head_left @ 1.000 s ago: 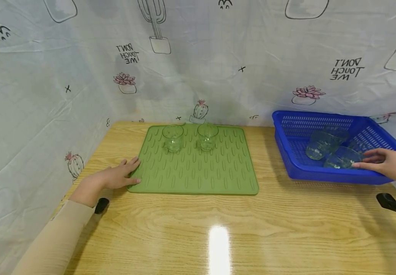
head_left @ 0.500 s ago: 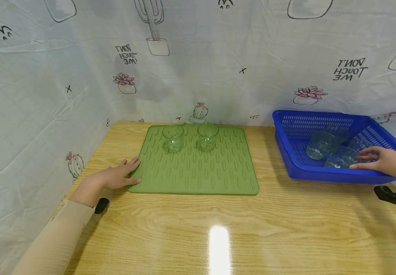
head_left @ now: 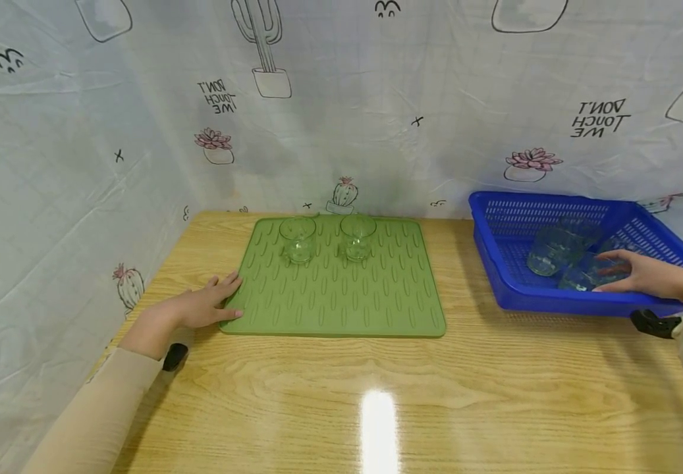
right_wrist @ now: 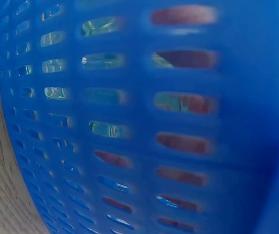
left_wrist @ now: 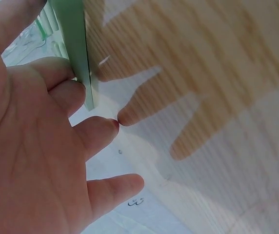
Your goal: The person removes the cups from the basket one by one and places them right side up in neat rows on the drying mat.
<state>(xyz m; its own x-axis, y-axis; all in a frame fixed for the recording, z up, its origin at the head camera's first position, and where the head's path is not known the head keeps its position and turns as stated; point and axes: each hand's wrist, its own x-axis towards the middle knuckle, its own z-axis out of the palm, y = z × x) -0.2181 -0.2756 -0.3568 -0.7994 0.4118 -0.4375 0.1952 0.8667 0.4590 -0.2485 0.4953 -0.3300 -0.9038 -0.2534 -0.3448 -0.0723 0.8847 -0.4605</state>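
Note:
My left hand (head_left: 201,304) rests at the left edge of the green ridged mat (head_left: 329,289), fingers spread over that edge. In the left wrist view the fingers (left_wrist: 95,136) are apart, close to the mat's side. Two clear drinking glasses (head_left: 298,240) stand upright toward the back of the mat. My right hand (head_left: 649,276) reaches over the front rim of the blue basket (head_left: 495,283), thumb and fingers curled round a drinking glass (head_left: 579,276) that lies on its side. Through the basket's slots the right wrist view shows parts of the fingers (right_wrist: 183,144) and glass.
More drinking glasses (head_left: 545,250) lie inside the basket, behind the gripped one. A white printed curtain (head_left: 377,118) hangs close behind the mat and basket, and along the left side. The wooden table (head_left: 294,401) extends in front.
My right hand has moved left and farther along the glass in the basket, covering more of it. My left hand and the two glasses on the mat have stayed put.

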